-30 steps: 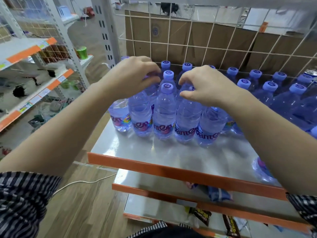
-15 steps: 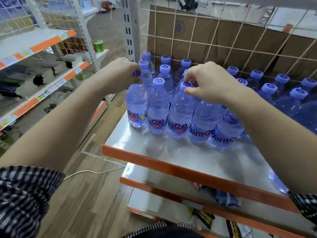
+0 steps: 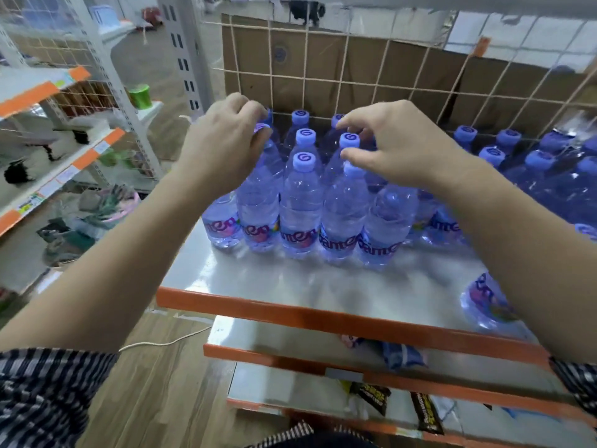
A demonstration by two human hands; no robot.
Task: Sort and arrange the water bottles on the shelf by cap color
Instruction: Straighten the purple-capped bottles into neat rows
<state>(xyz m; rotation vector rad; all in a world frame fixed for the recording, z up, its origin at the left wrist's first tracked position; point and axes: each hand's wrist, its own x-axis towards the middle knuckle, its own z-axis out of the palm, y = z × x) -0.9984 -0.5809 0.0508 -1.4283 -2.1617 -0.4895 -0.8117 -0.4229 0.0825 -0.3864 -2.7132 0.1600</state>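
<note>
On the shelf (image 3: 258,286), toward its back left: a cluster of bottles (image 3: 300,202), upright in rows, touching one another. Further right along the back, partly behind the right forearm: a second group of bottles (image 3: 546,176). Near the front right edge, alone: a lone bottle (image 3: 484,302). Behind all of it, a wire grid (image 3: 355,72); behind that, cardboard (image 3: 323,50). Over the cluster's left side, the left hand (image 3: 223,140), clasping the cap of the second bottle (image 3: 258,202) from the left. Over its right side, the right hand (image 3: 394,147), above the caps, grasp unclear. Below, lower shelves (image 3: 290,345) with packets (image 3: 403,355). Off to the left, another shelving unit (image 3: 48,92).
</note>
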